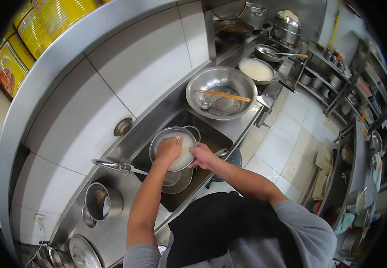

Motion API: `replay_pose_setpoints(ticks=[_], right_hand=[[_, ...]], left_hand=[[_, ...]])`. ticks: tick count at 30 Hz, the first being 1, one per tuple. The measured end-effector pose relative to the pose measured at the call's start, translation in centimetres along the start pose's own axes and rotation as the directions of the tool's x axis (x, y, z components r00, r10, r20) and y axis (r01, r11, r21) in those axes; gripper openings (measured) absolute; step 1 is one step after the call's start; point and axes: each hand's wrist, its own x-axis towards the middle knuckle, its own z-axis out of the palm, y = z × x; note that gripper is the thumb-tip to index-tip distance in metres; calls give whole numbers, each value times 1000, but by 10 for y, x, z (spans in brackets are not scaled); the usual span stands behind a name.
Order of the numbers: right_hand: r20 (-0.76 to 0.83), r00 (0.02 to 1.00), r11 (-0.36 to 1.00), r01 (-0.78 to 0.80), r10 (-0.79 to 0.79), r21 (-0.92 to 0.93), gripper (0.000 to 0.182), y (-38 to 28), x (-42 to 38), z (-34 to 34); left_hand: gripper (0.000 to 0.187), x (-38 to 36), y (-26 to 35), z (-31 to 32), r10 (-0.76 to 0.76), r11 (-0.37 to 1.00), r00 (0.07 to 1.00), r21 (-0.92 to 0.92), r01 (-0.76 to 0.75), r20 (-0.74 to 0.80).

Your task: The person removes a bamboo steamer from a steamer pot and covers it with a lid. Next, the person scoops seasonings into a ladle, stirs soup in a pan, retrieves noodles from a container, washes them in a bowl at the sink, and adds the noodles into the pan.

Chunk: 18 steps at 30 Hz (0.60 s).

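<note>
A round metal bowl (152, 149) of cloudy white liquid is over the sink (211, 129). My right hand (202, 155) grips its rim at the right, thumb on the inside. Down in the bowl is my left hand (170, 149), fingers curled, with whitish bits at the fingertips. What it holds, if anything, is hidden. Below the bowl, a round strainer (180, 184) sits in the sink, partly covered. Behind the bowl shows the ring-shaped rim of another vessel (194, 129).
A curved faucet (113, 165) rises left of the sink; a metal pot (102, 201) stands nearby. On the right, a wide metal basin (193, 91) holds chopsticks (225, 95) and a ladle (207, 105). Beyond sits a pan of white liquid (256, 70). Shelves (336, 80) line the far side.
</note>
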Motion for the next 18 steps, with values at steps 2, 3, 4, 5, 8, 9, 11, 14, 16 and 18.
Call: replay_pose_setpoints(ticks=[2, 3, 4, 5, 8, 9, 11, 14, 16, 18], right_hand=[[-10, 1000, 1000, 7, -8, -8, 40, -2, -2, 2], [-13, 1000, 1000, 4, -4, -16, 40, -2, -3, 3], [-17, 1000, 1000, 9, -10, -14, 40, -2, -4, 3], [-18, 1000, 1000, 6, -6, -9, 40, -3, -5, 4], [-22, 1000, 1000, 7, -7, 1, 39, 0, -5, 3], [-23, 1000, 1000, 7, -7, 6, 38, 0, -4, 2], [-17, 1000, 1000, 3, -3, 4, 38, 0, -5, 3], [-14, 1000, 1000, 2, -2, 1, 38, 1, -6, 3], [-15, 1000, 1000, 3, -3, -1, 38, -1, -7, 5], [-46, 999, 1000, 4, -4, -2, 38, -3, -13, 8]], left_hand=[[43, 2, -5, 9, -9, 999, 998, -35, 6, -67], [39, 3, -9, 13, -33, 997, 991, -71, 24, -131], [39, 4, -12, 16, -26, 997, 991, -70, 17, -131], [37, 6, -15, 18, -2, 998, 990, -60, -7, -142], [35, 0, -8, 13, 48, 997, 985, -59, -59, -164], [35, -3, -4, 9, 70, 994, 982, -67, -83, -175], [35, 0, -15, 17, 130, 985, 973, -88, -149, -193], [35, 1, -12, 10, 145, 982, 984, -105, -156, -99], [35, 1, -12, 6, 95, 991, 995, -94, -93, 14], [48, -2, -21, 11, 293, 937, 955, -182, -298, -52]])
